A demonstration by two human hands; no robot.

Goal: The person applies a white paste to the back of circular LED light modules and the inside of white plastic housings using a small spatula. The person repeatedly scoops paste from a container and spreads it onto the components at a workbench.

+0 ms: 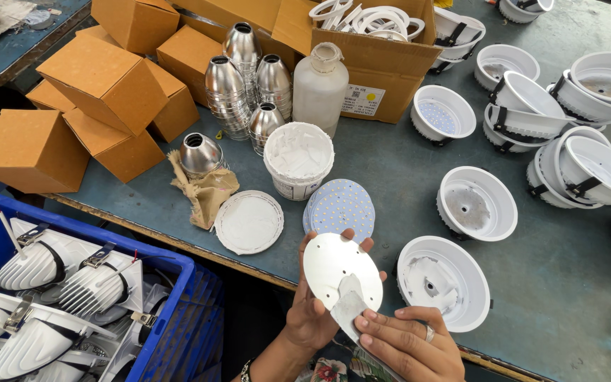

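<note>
My left hand (pixel 310 311) holds a round silver metal disc (pixel 341 272) upright by its edge, blank side toward me, just over the near edge of the table. My right hand (pixel 408 343) presses a small flat spreader smeared with white paste (pixel 348 305) against the lower part of the disc. Just beyond the disc lies a stack of round LED boards (pixel 341 206). An open tub of white paste (pixel 299 157) stands behind them, its lid (pixel 249 221) lying flat to the left. A white lamp housing (pixel 444 281) sits right of my hands.
Stacked silver reflector cones (pixel 243 81), a white plastic bottle (pixel 321 85) and orange cardboard boxes (pixel 107 85) fill the back left. Several white lamp housings (pixel 567 120) cover the right. A blue crate (pixel 178 311) of finned heat sinks sits lower left. A crumpled rag (pixel 206 194) lies by the lid.
</note>
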